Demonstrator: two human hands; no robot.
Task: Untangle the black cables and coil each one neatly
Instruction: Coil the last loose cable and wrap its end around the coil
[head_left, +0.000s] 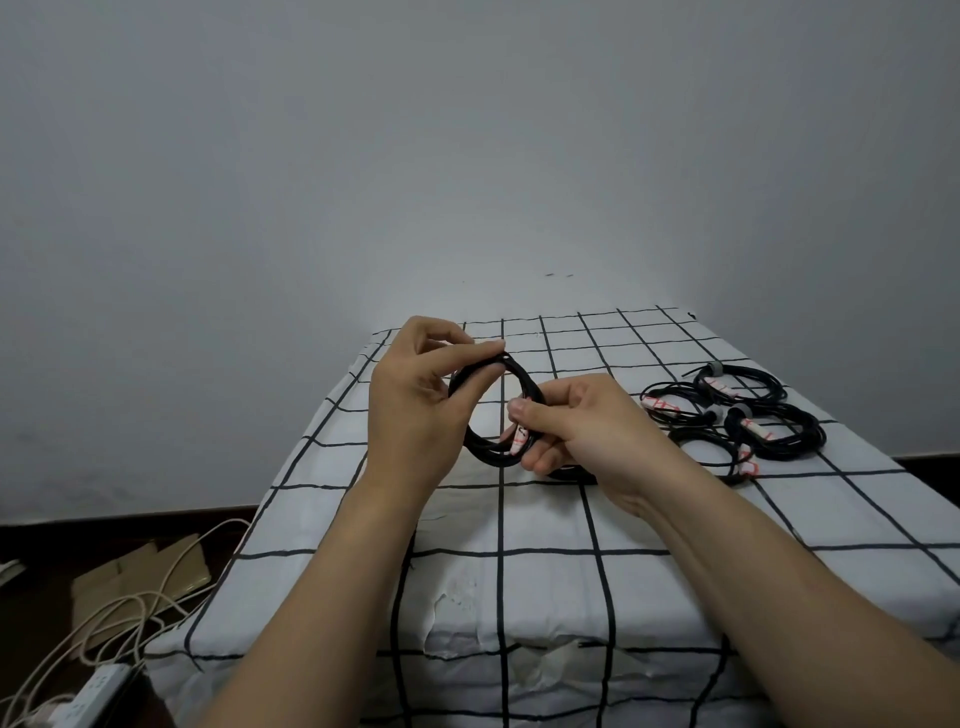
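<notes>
A black cable coil (519, 376) hangs in the air above the checked cloth, held between both hands. My left hand (415, 400) pinches its upper left part between thumb and fingers. My right hand (576, 426) grips its lower right side, where a white tag with red marks (518, 441) shows. Several other black coiled cables (748, 421) with white-and-red tags lie on the cloth to the right, apart from both hands.
A table under a white cloth with a black grid (545, 571) fills the middle. Left of it on the dark floor lie cardboard (140, 577), cream cords (104, 618) and a white power strip (93, 691). A plain grey wall stands behind.
</notes>
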